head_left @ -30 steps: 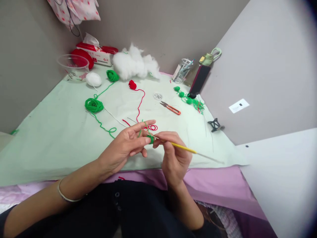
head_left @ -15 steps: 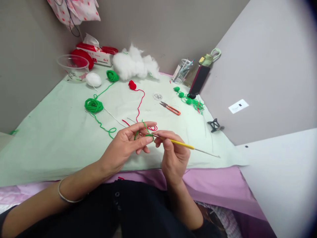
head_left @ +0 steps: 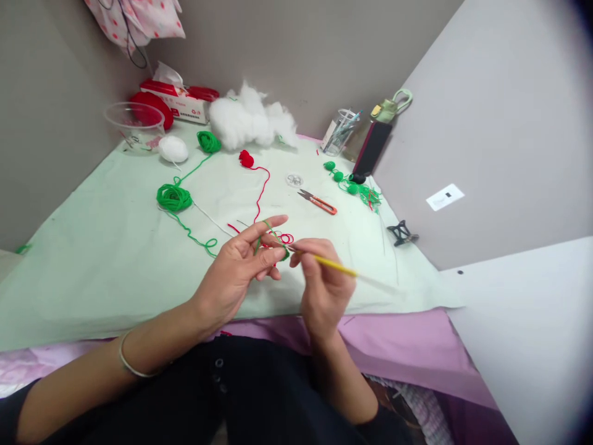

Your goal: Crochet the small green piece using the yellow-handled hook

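Hands [head_left: 235, 264]: hook [head_left: 334, 266], green piece [head_left: 286, 254] | red yarn [head_left: 247, 159] partly covered | beyond: snips [head_left: 319, 203], stuffing [head_left: 252, 120]

Tucked into corner of plain grey walls [head_left: 278, 49], pale green tablecloth [head_left: 106, 259], lilac cloth [head_left: 407, 340] below front edge, lit kinda soft.

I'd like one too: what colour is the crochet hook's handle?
The handle is yellow, seen best from the head camera.

The hook [head_left: 333, 266] is blurred at right; the left hand [head_left: 234, 259] probably hides some green work [head_left: 286, 254]; the far-left cloth [head_left: 157, 18] is cut off.
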A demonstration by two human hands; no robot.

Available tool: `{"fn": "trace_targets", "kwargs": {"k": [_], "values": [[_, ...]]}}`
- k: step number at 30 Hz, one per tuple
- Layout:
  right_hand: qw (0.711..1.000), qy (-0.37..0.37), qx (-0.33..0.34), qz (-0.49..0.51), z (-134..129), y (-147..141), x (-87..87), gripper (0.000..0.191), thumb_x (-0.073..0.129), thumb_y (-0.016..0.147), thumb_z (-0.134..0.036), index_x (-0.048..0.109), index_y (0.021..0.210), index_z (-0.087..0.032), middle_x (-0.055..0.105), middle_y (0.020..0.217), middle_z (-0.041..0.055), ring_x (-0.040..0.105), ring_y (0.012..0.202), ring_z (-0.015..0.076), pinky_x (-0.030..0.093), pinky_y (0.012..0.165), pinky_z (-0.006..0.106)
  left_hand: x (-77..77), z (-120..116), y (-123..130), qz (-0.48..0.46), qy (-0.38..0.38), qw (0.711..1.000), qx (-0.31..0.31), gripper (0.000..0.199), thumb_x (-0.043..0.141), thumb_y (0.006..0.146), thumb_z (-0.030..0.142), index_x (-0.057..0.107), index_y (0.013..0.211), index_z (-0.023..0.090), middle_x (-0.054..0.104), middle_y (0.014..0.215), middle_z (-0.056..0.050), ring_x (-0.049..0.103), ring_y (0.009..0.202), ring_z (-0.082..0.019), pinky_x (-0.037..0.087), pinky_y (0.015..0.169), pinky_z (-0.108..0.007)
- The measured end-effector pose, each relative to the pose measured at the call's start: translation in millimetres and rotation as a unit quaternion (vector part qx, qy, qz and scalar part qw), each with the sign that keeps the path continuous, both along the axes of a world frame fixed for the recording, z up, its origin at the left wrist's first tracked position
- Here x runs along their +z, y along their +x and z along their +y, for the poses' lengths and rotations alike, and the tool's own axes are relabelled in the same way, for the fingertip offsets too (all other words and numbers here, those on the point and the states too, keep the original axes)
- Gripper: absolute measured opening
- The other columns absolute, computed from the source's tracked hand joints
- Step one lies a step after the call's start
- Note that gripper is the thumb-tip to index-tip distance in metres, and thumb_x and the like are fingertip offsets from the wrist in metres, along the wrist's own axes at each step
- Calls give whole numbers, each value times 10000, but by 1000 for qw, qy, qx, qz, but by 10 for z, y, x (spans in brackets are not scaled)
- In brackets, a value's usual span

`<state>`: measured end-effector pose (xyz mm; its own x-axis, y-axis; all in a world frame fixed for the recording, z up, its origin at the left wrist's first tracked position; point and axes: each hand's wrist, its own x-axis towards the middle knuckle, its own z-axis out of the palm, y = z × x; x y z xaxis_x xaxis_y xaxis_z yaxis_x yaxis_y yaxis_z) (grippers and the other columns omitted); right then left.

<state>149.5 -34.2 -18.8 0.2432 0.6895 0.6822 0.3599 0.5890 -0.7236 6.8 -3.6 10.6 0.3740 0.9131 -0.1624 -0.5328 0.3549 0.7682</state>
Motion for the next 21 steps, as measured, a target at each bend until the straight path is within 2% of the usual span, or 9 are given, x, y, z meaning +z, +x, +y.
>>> {"fn": "trace_targets", "kwargs": {"k": [2, 4, 6, 9, 13, 15, 17, 21], "values": [[994, 54, -41, -81, 4, -7, -27, 240, 668, 966, -129, 787, 1110, -281, 768, 1026, 58, 738, 942, 190, 634, 787, 356, -7, -1, 5, -8, -29, 999, -33, 392, 877, 810, 183, 817, 1194, 236, 573, 738, 57, 376, 508, -11, 525, 591, -156], [991, 79, -50, -90, -1, 6, -40, 265, 664, 963, -114, 781, 1136, -278, 774, 1023, 61, 734, 944, 187, 627, 782, 350, -18, 21, -15, -18, -66, 994, -80, 306, 868, 821, 208, 839, 1124, 175, 530, 682, 59, 298, 481, -6, 506, 558, -152], [999, 32, -22, -2, -9, 28, -24, 225, 603, 1006, -147, 773, 1100, -261, 758, 935, 43, 708, 817, 159, 605, 720, 333, -26, 49, -46, -18, -64, 995, -76, 265, 864, 823, 208, 850, 1083, 160, 568, 725, 40, 288, 487, 1, 501, 563, -145], [992, -40, 43, 108, -10, 34, 19, 191, 573, 1036, -245, 764, 1034, -247, 732, 883, 26, 661, 696, 132, 576, 655, 313, -28, 50, -69, 7, -19, 998, -51, 275, 849, 834, 203, 844, 1109, 204, 649, 848, 14, 347, 515, -7, 528, 606, -167], [990, -79, 60, 105, -1, 12, 23, 150, 635, 1006, -302, 773, 1002, -244, 763, 927, 33, 697, 773, 145, 595, 710, 312, -33, -17, -63, 58, 43, 996, -52, 363, 850, 835, 242, 814, 1196, 240, 676, 897, 3, 522, 642, -73, 574, 704, -241], [983, -99, 71, 134, 6, 20, 11, 158, 634, 1006, -321, 769, 1000, -239, 757, 891, 26, 691, 745, 138, 594, 700, 301, -36, -37, -74, 76, 62, 994, -56, 373, 834, 854, 259, 804, 1225, 238, 696, 976, -21, 594, 731, -106, 573, 750, -263], [971, -117, 96, 186, 19, 40, 7, 166, 636, 1003, -344, 758, 986, -232, 746, 851, 17, 678, 695, 124, 586, 673, 284, -32, -40, -91, 88, 70, 992, -57, 359, 820, 866, 264, 806, 1223, 238, 690, 1037, -33, 623, 771, -121, 565, 761, -270], [952, -125, 133, 246, 47, 81, 34, 195, 653, 987, -395, 719, 935, -219, 747, 808, 12, 638, 597, 103, 547, 586, 253, 1, -27, -109, 93, 80, 991, -50, 311, 818, 852, 240, 835, 1163, 240, 632, 956, -15, 598, 796, -127, 565, 757, -258]]}}
